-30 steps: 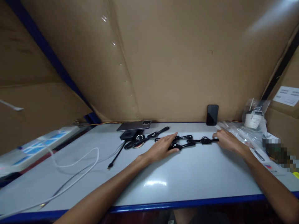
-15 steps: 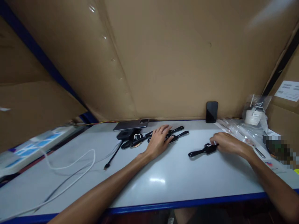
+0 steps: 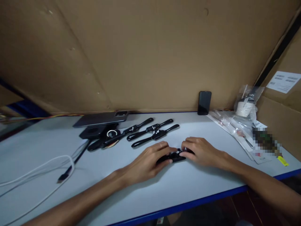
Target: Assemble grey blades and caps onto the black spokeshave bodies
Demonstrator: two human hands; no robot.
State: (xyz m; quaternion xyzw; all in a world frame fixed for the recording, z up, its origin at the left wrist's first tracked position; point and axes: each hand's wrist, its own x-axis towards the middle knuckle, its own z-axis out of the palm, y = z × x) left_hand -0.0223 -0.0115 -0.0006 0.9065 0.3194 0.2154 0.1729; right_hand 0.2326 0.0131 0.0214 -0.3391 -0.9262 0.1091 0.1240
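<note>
Both hands are on one black spokeshave [image 3: 176,156], low over the front middle of the table. My left hand [image 3: 156,157] closes round its left handle, which the fingers hide. My right hand [image 3: 196,152] pinches its right end, thumb and fingertips close to the metal parts in the middle. Behind my left hand lie two more spokeshaves side by side, a nearer one [image 3: 159,135] and a farther one [image 3: 150,128]. A third spokeshave [image 3: 125,133] rests farther left, its left end by a round item with a white ring [image 3: 112,133].
A large grey phone [image 3: 101,118] lies on a black stand at back left, near a white cable [image 3: 53,159]. Another phone [image 3: 204,103] leans against the cardboard wall. Plastic packages [image 3: 231,128] and a bagged white cup [image 3: 244,108] are at right. The table has a blue front edge [image 3: 188,204].
My left hand has left the group of spokeshaves and come forward onto the one my right hand holds. My right hand has brought that spokeshave leftward. The camera view has shifted.
</note>
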